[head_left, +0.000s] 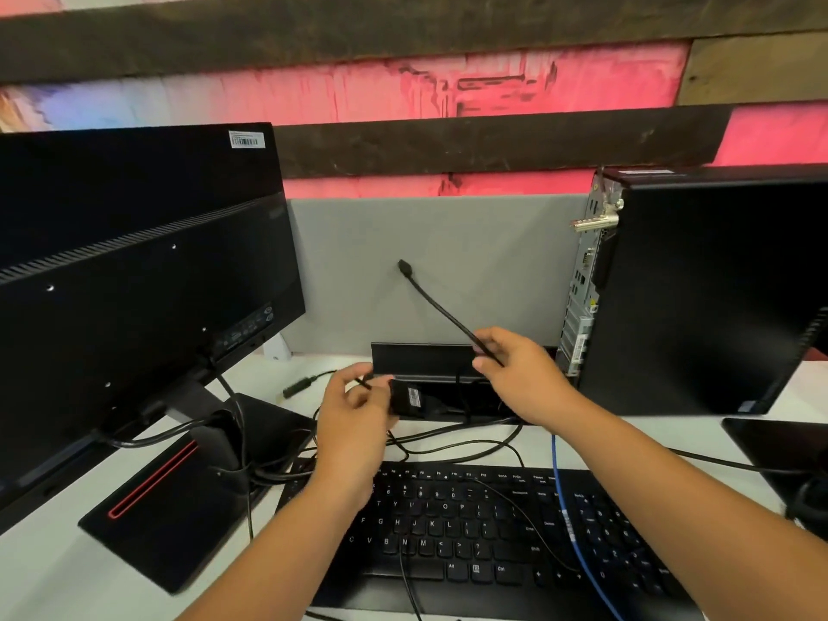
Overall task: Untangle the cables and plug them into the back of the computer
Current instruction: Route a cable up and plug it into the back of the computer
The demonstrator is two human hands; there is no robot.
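Cable (441,307) looks stiffish near the plug, so we'd grab it closer to that end. Our right hand (515,365) pinches it mid-frame, plug sticking up toward 11 o'clock, computer (699,289) at 3; left hand (354,410) holds the adapter brick (407,398).

Black flat monitor (134,280), back toward camera, on left of white counter (49,571); black tower computer (708,289) on right. Black keyboard (470,531) at front centre, thin black cables (448,434) and blue cable (565,522) across it. Grey fabric partition (448,244) behind.
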